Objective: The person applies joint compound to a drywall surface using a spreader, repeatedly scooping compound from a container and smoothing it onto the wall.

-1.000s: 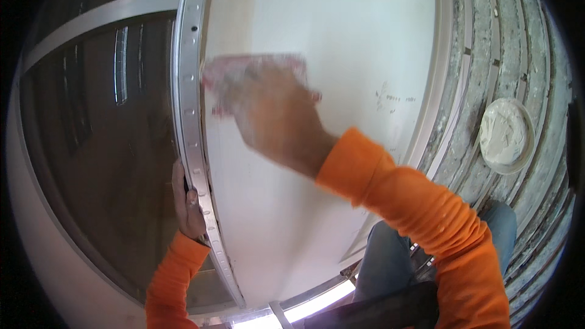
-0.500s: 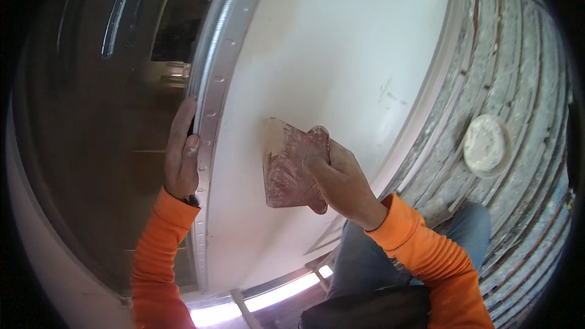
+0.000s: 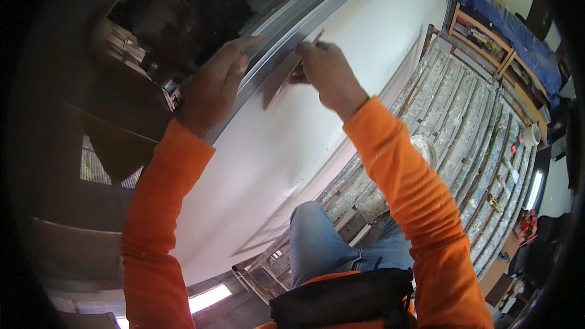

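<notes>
My right hand (image 3: 332, 76) is closed on a reddish-brown putty spreader (image 3: 279, 91), its blade seen nearly edge-on against the white panel (image 3: 341, 55) close to the grey metal edge strip (image 3: 274, 61). My left hand (image 3: 216, 85) lies with its fingers stretched out along the other side of that strip, holding nothing. Dark glass (image 3: 201, 0) spreads beyond the left hand. Partly hidden by my right forearm, a round white tub (image 3: 428, 148) sits on the slatted platform.
The paint-spattered slatted platform (image 3: 448, 97) stretches to the right, with a metal railing around it. A white cup (image 3: 531, 135) and a yellow-and-black tool (image 3: 495, 203) stand near its far side. Farther back is a wooden shelf (image 3: 481, 33) under a blue cover (image 3: 512, 30).
Both hands have moved up along the metal strip. The spreader has turned from flat-on to edge-on and is nearer the strip. My view has tilted, showing more of the room.
</notes>
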The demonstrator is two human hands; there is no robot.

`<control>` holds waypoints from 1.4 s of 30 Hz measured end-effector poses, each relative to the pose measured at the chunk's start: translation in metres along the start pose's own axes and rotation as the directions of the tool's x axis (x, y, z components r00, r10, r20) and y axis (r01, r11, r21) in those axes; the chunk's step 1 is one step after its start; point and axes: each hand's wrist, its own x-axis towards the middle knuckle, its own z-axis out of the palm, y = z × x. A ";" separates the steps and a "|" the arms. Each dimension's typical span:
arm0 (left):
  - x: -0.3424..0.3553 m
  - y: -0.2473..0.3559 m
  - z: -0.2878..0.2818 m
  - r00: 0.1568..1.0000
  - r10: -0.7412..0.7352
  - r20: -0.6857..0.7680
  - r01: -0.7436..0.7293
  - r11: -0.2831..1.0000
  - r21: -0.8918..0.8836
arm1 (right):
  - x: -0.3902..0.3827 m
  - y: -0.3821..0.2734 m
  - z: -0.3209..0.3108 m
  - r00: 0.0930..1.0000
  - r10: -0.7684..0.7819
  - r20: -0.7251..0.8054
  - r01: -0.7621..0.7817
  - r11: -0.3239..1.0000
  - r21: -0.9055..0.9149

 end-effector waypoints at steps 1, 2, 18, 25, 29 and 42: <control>-0.015 0.004 -0.008 1.000 -0.002 -0.015 0.001 1.000 -0.015 | 0.006 -0.009 0.006 1.000 0.015 -0.012 -0.015 0.999 -0.037; -0.037 0.007 -0.017 1.000 0.023 0.004 -0.023 0.998 0.051 | 0.009 -0.008 0.000 0.971 -0.220 0.098 0.239 0.929 -0.283; -0.114 -0.009 -0.055 0.979 -0.052 0.195 -0.021 0.935 0.353 | -0.036 0.053 -0.106 0.939 -0.100 -0.329 0.187 0.952 0.243; -0.105 0.008 -0.043 0.968 -0.131 0.214 0.005 0.863 0.506 | 0.002 0.089 -0.086 0.593 -0.780 -0.201 0.534 0.568 -0.627; -0.120 -0.006 -0.054 0.951 -0.181 0.249 -0.003 0.804 0.594 | 0.016 0.074 -0.071 0.682 -0.676 -0.280 0.582 0.733 -0.351; -0.113 0.001 -0.053 0.930 -0.241 0.279 0.004 0.764 0.645 | -0.022 0.137 -0.023 0.569 -0.821 0.040 0.747 0.496 -0.443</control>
